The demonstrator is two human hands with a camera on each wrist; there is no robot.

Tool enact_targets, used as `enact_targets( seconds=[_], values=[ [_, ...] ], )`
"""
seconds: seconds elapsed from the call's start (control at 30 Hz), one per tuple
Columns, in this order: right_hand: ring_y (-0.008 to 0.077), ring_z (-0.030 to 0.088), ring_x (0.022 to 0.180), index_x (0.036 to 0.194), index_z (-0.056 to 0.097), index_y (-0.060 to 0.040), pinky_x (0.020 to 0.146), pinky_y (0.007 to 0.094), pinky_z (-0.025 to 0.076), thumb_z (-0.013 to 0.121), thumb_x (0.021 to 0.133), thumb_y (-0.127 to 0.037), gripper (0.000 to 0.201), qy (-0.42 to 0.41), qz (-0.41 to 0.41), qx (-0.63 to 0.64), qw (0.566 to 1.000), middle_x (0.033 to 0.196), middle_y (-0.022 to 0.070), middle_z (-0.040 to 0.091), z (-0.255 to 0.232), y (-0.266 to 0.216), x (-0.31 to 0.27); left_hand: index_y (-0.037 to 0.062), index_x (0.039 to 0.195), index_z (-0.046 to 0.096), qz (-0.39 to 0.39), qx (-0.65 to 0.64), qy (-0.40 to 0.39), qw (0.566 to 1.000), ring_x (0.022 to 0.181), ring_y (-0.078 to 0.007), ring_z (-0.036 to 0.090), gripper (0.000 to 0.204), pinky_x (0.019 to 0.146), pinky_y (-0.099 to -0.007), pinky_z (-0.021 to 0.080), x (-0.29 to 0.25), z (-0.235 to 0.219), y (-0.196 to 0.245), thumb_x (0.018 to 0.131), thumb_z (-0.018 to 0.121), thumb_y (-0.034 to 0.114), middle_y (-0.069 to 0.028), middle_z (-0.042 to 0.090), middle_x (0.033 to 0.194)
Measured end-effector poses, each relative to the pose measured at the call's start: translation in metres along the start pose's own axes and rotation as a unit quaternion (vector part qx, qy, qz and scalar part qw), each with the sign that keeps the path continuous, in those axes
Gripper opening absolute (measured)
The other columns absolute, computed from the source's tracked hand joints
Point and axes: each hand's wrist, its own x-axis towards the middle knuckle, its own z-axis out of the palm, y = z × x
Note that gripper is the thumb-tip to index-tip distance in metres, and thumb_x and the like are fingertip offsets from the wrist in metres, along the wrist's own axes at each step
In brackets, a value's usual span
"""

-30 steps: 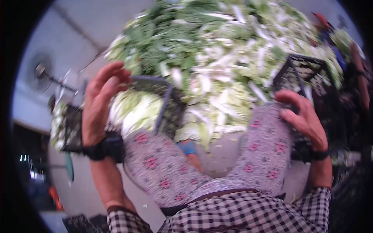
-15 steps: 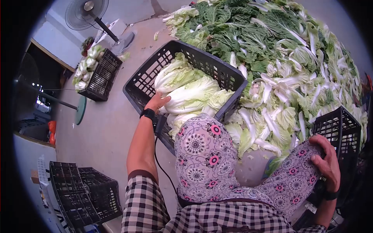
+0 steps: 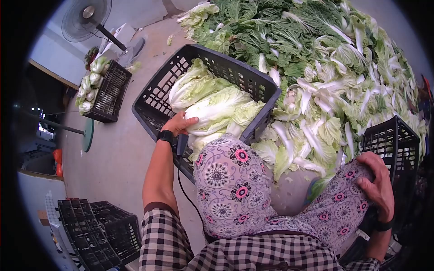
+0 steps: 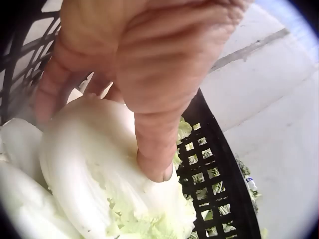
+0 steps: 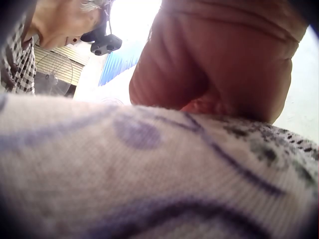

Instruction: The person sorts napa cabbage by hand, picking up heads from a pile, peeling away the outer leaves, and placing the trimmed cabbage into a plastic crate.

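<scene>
In the head view a black crate (image 3: 158, 74) stands against my left knee, with several pale cabbages lying in it. My left hand (image 3: 177, 123) grips the base end of a middle cabbage (image 3: 217, 110). The left wrist view shows the left hand (image 4: 144, 64) with its thumb on one side of the white cabbage (image 4: 94, 149) and its fingers curled round the other. My right hand (image 3: 377, 180) rests relaxed on my right knee (image 3: 350, 180); the right wrist view shows that hand (image 5: 214, 64) against the patterned cloth (image 5: 124, 164).
A large heap of leaves (image 3: 312, 90) lies beyond my knees. Another black crate (image 3: 393, 140) stands at the right. At the left are a cabbage-filled crate (image 3: 110, 92), a fan (image 3: 88, 13) and stacked crates (image 3: 97, 226). A black cable (image 3: 187, 194) runs beside my left knee.
My left hand has come down from the air into the crate and onto a cabbage. My right hand has settled on my knee. The head view has turned left.
</scene>
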Motion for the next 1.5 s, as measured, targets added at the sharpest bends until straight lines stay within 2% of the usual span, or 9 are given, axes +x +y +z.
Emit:
enact_targets(
  seconds=[0.3,0.5,0.63,0.97,1.1,1.2,1.3,1.43,1.5],
  values=[
    [0.0356,0.052,0.104,0.106,0.058,0.0001,0.094,0.0407,0.038,0.068,0.072,-0.045,0.056,0.032,-0.031,-0.005,0.999,0.105,0.0168,0.058,0.001,0.009,-0.006,0.0031,0.128,0.043,0.114,0.116,-0.077,0.984,0.084,-0.0177,0.059,0.1,0.055,-0.0309,0.051,-0.001,0.006,0.019,0.05,0.088,0.047,-0.0085,0.06,0.103],
    [0.0362,0.052,0.105,0.107,0.058,-0.0002,0.096,0.0418,0.037,0.068,0.073,-0.041,0.054,0.029,-0.05,-0.016,0.998,0.106,0.0174,0.058,0.001,0.013,-0.006,0.0042,0.131,0.04,0.108,0.048,-0.011,0.993,0.089,-0.0226,0.06,0.097,0.061,-0.0335,0.052,-0.014,0.018,0.01,0.052,0.088,0.037,-0.009,0.059,0.109],
    [0.0365,0.052,0.107,0.108,0.059,-0.0007,0.097,0.0423,0.036,0.068,0.073,-0.038,0.052,0.033,-0.058,-0.028,0.997,0.107,0.0175,0.059,0.001,0.019,-0.009,0.0024,0.122,0.052,0.165,0.125,0.091,0.974,0.092,-0.0214,0.062,0.077,0.08,-0.0324,0.05,-0.029,0.024,0.038,0.057,0.083,0.03,-0.0123,0.064,0.104],
    [0.0356,0.052,0.108,0.108,0.059,-0.0011,0.097,0.0405,0.037,0.068,0.069,-0.026,0.047,0.057,-0.071,-0.014,0.996,0.108,0.0162,0.059,-0.003,0.022,-0.023,0.0094,0.114,0.059,0.276,0.332,0.29,0.854,0.091,-0.0283,0.065,0.067,0.081,-0.0372,0.05,-0.128,0.029,0.169,0.055,0.08,0.035,-0.0132,0.067,0.098],
    [0.0357,0.049,0.116,0.122,0.051,-0.0019,0.101,0.0397,0.035,0.071,0.067,-0.03,0.065,0.034,-0.037,0.054,0.997,0.12,0.0197,0.054,-0.009,0.027,-0.024,0.0073,0.114,0.059,0.382,0.338,0.34,0.79,0.09,-0.0284,0.065,0.065,0.08,-0.0358,0.05,-0.197,0.03,0.224,0.056,0.08,0.028,-0.0148,0.066,0.098],
    [0.0345,0.037,0.13,0.139,0.032,-0.0021,0.108,0.0393,0.028,0.074,0.066,-0.039,0.092,0.065,-0.016,0.09,0.994,0.136,0.0241,0.041,-0.022,0.016,-0.019,0.0053,0.113,0.059,0.488,0.362,0.341,0.717,0.1,-0.029,0.058,0.066,0.089,-0.0368,0.046,-0.242,0.043,0.26,0.053,0.08,0.019,-0.013,0.063,0.107],
    [0.0351,0.027,0.136,0.143,0.021,-0.0005,0.111,0.0409,0.025,0.076,0.063,-0.048,0.107,0.158,-0.149,0.003,0.976,0.145,0.0231,0.027,-0.035,0.0,-0.005,0.0067,0.114,0.058,0.598,0.354,0.291,0.658,0.102,-0.0296,0.057,0.07,0.091,-0.0384,0.045,-0.283,0.08,0.293,0.049,0.082,0.017,-0.0118,0.062,0.107],
    [0.0351,0.026,0.135,0.144,0.017,-0.0035,0.111,0.0417,0.024,0.08,0.058,-0.049,0.117,0.232,-0.301,-0.014,0.925,0.143,0.0228,0.026,-0.024,-0.037,0.028,0.0059,0.119,0.056,0.757,0.311,0.151,0.554,0.107,-0.031,0.056,0.082,0.093,-0.0399,0.045,-0.312,0.141,0.318,0.042,0.084,0.016,-0.0137,0.06,0.112],
    [0.032,0.036,0.129,0.144,0.018,-0.0062,0.109,0.0397,0.03,0.086,0.054,-0.042,0.119,0.223,-0.259,0.157,0.927,0.138,0.02,0.036,-0.019,-0.044,0.031,0.0049,0.118,0.056,0.81,0.257,0.138,0.509,0.11,-0.0301,0.055,0.081,0.095,-0.0414,0.044,-0.319,0.17,0.322,0.045,0.087,0.021,-0.0145,0.06,0.113]
  ],
)
